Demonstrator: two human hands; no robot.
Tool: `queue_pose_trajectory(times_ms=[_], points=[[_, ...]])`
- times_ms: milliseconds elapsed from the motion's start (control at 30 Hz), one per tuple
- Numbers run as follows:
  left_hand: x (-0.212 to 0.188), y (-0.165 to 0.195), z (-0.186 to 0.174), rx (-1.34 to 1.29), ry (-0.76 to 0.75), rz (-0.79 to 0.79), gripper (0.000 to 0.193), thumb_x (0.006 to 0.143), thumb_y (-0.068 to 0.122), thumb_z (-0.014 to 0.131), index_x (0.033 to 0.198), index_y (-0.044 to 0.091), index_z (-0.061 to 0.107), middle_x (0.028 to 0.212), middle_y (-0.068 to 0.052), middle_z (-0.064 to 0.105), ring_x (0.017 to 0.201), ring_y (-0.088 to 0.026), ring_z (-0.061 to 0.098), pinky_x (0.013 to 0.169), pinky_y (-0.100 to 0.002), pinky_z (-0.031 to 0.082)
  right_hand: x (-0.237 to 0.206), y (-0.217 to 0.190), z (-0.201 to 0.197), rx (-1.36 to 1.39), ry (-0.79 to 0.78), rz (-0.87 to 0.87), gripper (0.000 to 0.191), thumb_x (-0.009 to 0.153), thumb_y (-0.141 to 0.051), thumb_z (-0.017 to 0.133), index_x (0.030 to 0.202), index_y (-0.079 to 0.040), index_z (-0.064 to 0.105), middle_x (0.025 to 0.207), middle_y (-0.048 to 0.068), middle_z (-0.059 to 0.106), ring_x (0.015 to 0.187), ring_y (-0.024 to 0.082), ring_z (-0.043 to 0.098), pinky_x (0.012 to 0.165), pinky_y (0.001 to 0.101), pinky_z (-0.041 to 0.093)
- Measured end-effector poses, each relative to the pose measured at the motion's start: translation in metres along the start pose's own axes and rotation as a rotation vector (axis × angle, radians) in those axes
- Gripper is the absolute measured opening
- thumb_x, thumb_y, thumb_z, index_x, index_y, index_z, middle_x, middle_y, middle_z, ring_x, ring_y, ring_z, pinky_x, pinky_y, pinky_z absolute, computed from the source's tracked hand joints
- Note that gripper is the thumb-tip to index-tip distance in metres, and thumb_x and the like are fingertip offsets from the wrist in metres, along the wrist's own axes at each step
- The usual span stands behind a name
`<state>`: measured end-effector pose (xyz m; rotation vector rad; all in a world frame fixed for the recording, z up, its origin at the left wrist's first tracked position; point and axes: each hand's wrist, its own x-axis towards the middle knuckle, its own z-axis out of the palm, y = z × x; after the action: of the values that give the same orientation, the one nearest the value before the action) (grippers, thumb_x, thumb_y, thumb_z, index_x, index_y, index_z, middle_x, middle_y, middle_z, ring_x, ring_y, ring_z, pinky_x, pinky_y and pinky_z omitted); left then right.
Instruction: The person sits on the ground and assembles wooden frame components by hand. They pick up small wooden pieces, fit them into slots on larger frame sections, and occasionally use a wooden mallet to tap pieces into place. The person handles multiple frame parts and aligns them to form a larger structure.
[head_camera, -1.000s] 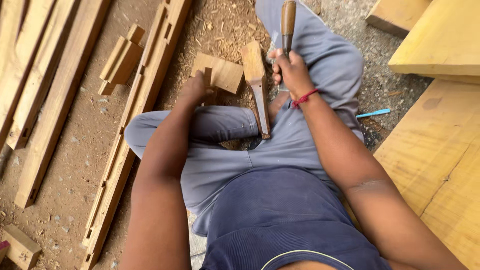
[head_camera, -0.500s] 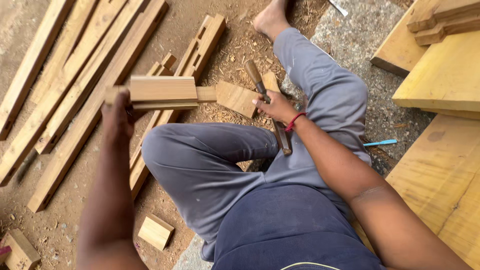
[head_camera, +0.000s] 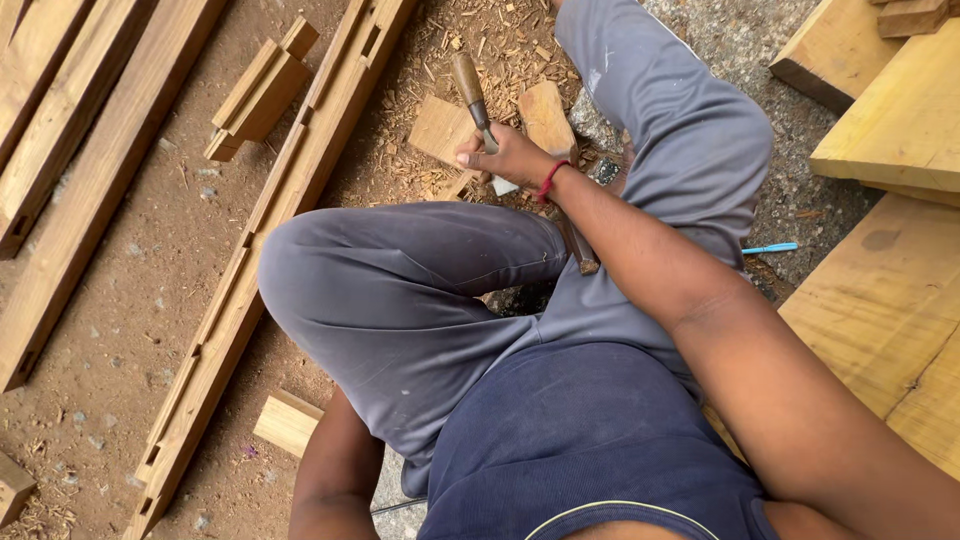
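Chisel: wooden handle pointing far, gripped mid-shaft in right hand, fingers wrapped tight, prob. for control. Tip hidden. Wood block just beyond, on shavings. Mortised rail lies left. Left hand hidden behind knee; finger state can't tell.

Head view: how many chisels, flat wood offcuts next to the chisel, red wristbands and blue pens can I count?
chisel, held in the right hand: 1
flat wood offcuts beside it: 2
red wristband: 1
blue pen: 1
Total: 5
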<state>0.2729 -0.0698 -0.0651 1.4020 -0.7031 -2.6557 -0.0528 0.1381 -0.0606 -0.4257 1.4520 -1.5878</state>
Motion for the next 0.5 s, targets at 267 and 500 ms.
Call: queue_pose_trajectory(times_ms=[267, 500], points=[[0.003, 0.005, -0.01, 0.014, 0.041, -0.072, 0.05, 0.104, 0.041, 0.048, 0.134, 0.002, 0.056, 0.125, -0.021, 0.067, 0.109, -0.029, 0.07, 0.093, -0.044, 0.06, 0.036, 0.009, -0.009, -0.507, 0.113, -0.084, 0.019, 0.092, -0.008, 0.071, 0.095, -0.008, 0.052, 0.122, 0.007, 0.074, 0.083, 0.011, 0.071, 0.08, 0.0297, 0.06], [-0.061, 0.079, 0.016, 0.534, 0.46, 0.195, 0.054, 0.105, 0.045, 0.043, 0.135, 0.002, 0.058, 0.126, -0.02, 0.068, 0.109, -0.027, 0.072, 0.092, -0.043, 0.061, 0.026, -0.01, 0.003, -0.384, 0.111, -0.018, 0.015, 0.094, -0.009, 0.067, 0.095, -0.008, 0.052, 0.112, 0.004, 0.074, 0.085, 0.011, 0.072, 0.08, 0.0306, 0.059]])
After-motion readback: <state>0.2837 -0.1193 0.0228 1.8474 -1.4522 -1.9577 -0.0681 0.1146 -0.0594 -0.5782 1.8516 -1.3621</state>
